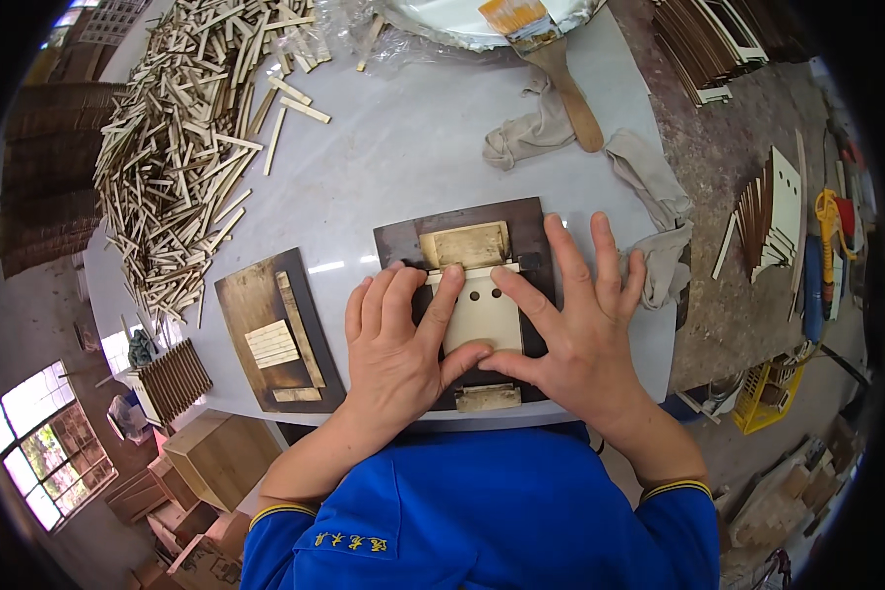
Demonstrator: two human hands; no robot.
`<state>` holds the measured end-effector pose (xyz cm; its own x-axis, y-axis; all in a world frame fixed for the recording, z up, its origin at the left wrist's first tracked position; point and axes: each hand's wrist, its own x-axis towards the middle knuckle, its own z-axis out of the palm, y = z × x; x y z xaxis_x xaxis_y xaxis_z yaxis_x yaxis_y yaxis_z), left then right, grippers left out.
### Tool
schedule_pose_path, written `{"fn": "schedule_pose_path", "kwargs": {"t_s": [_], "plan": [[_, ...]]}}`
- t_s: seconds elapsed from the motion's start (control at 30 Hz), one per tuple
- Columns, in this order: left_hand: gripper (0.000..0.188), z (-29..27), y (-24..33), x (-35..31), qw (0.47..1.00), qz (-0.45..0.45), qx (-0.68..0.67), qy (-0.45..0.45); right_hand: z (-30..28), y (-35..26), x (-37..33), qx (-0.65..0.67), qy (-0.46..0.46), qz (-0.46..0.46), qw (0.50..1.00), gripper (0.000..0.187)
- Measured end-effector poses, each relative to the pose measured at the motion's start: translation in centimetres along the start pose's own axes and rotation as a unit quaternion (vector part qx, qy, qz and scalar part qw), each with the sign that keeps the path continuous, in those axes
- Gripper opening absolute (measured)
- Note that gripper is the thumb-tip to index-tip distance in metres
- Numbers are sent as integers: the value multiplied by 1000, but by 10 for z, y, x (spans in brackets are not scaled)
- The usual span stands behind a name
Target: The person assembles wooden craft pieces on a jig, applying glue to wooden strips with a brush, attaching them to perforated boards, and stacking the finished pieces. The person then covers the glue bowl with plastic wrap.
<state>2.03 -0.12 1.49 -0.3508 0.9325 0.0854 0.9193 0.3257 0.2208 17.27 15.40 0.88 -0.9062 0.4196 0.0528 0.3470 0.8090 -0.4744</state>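
Both my hands lie flat on the dark wooden jig board (531,228) at the near edge of the grey table (403,157). My left hand (395,344) and right hand (575,329) press a pale wooden panel with small round holes (484,320) down into the jig. Fingers are extended and spread, not curled round anything; index fingertips rest on the panel's upper edge, thumbs meet at its lower edge. Nothing is gripped, only pressed.

Above the panel, a tan block (467,244) sits in the jig's upper recess. A short pale block (488,397) lies at the jig's near end, just below my thumbs.

Left of my left hand, apart from it: a second dark jig board (256,295) with pale strips on it. Farther left and up, a large heap of thin wooden sticks (182,147).

Beyond the jig: a paintbrush (551,59) with its wooden handle over crumpled grey rags (649,177). One rag lies just beside my right fingertips. Stacks of slotted wooden parts (767,216) stand on the surface to the right.
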Motion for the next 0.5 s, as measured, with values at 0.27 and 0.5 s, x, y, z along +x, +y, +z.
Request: {"fn": "schedule_pose_path", "kwargs": {"t_s": [0.27,0.5], "plan": [[57,13,-9,-28,969,-44,-227,88,-1,0,-8,23,24,-40,999,66],[45,7,-6,-51,968,-10,-238,79,7,-8,-6,40,74,-59,995,46]]}}
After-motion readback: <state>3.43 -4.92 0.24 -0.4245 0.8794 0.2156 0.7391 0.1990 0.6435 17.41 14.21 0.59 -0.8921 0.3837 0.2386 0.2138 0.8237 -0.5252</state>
